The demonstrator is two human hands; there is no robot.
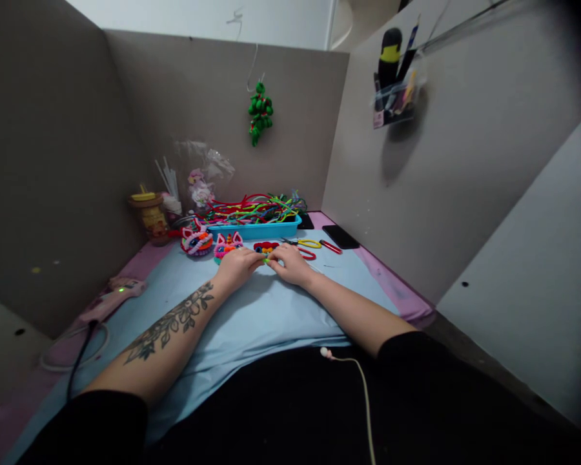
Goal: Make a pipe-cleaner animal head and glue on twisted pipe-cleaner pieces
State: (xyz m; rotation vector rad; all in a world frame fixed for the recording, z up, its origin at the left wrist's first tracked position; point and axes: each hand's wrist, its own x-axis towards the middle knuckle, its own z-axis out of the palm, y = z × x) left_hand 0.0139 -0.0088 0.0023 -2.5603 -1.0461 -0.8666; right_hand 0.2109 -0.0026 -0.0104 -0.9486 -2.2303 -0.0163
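Note:
Near the middle of the table, my left hand (pixel 239 266) and my right hand (pixel 290 265) meet fingertip to fingertip. Both are closed in a pinch on a small lime-green pipe cleaner (pixel 266 261), mostly covered by the fingers. Just beyond them lies a red, blue and yellow pipe-cleaner piece (pixel 266 247), partly hidden. A pink unicorn-like pipe-cleaner figure (pixel 228 244) with ears and a striped horn sits behind my left hand. Another colourful figure (pixel 197 241) is further left. Yellow-handled pliers (pixel 310 243) and a red-handled tool (pixel 308 254) lie beside my right hand.
A blue tray (pixel 254 230) heaped with pipe cleaners stands at the back. Right of it lie a red cutter (pixel 330 247) and a black phone (pixel 340 236). A corded glue gun (pixel 116 297) rests at left, near a jar (pixel 150 219). Partition walls (pixel 223 97) enclose the table.

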